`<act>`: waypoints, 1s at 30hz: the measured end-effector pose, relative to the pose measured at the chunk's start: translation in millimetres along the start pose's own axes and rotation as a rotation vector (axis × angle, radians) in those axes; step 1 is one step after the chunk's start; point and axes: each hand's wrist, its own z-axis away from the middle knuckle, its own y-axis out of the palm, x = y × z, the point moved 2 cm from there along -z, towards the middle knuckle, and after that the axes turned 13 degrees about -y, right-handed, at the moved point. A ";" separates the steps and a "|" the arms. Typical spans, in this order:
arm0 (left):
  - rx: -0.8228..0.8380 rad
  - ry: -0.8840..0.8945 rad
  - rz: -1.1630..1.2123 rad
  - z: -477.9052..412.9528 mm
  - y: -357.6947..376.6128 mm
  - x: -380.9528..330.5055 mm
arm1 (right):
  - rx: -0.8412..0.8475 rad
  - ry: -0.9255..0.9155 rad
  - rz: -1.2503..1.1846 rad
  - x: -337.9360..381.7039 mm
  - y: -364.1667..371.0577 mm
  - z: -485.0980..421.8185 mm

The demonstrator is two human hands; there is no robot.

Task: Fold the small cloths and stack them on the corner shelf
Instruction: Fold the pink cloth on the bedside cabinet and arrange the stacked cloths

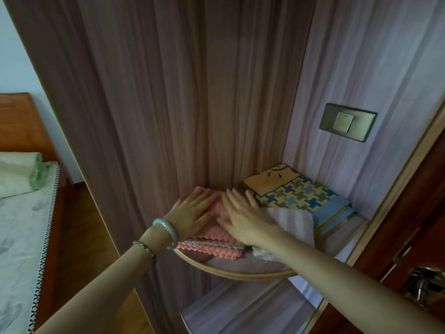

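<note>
**Item 1. Stack of pink waffle-weave cloths** (212, 252). Folded, lying at the left rear of the corner shelf (228, 273), close to the wood-grain wall panel. A pale green-and-white layer (216, 244) shows at the stack's front edge between pink layers. Placement against the panel probably squares the pile.

**Item 2. Left hand** (192, 213). Flat on top of the stack, fingers straight and spread, gripping nothing. A pale bangle (166, 232) and a bead bracelet (144, 247) sit on the wrist.

**Item 3. Right hand** (238, 222). Likewise flat and spread, palm down on the stack just beside the left hand, holding nothing. Both palms seem to press the folds down so that the pile lies level.

**Item 4. White-and-lilac striped cloth** (293, 220). Loose and unfolded, partly under the right forearm, beside the stack; likely next for folding.

**Item 5. Yellow-and-blue patterned towel** (298, 194). Folded, at the right rear of the same shelf, one edge overlapped by the striped cloth.

**Item 6. Surroundings.** Lower shelf (240, 309) beneath; wall switch (348, 121) above the towel; bed (19, 225) at far left; door handle (428, 280) at right.
</note>
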 end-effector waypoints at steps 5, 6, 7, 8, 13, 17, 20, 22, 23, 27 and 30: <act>-0.128 0.052 -0.123 5.1 14.5 7.1 | 0.135 0.035 0.012 -4.2 4.0 2.9; -0.108 0.066 -0.101 5.3 13.6 7.5 | 0.115 0.013 0.045 -2.4 1.4 5.1; -0.087 0.052 -0.053 5.3 10.4 7.1 | 0.117 -0.012 0.081 0.2 2.1 8.2; -0.098 0.013 0.014 3.2 12.6 11.8 | 0.140 -0.032 0.103 4.1 5.7 11.7; -0.101 -0.164 0.508 19.1 1.5 -0.5 | 0.151 0.115 -0.231 9.9 -5.3 11.7; 0.160 -0.655 0.849 19.4 5.9 20.6 | -0.126 0.330 -0.420 -7.4 -36.4 8.1; 0.213 -0.792 0.919 17.3 0.8 25.4 | 0.019 0.337 -0.543 -4.9 -30.5 6.0; 0.276 -0.823 0.928 17.6 -3.1 24.8 | 0.074 0.360 -0.469 -2.4 -24.6 5.0; 0.316 -0.839 0.922 17.5 -5.4 23.3 | 0.085 0.363 -0.436 -1.8 -21.5 4.5; 0.415 -0.872 1.000 19.1 -13.2 17.9 | 0.053 0.370 -0.413 0.7 -14.5 4.0; 0.445 -0.837 1.184 17.7 -17.7 9.6 | -0.030 0.366 -0.469 -1.3 -18.5 5.1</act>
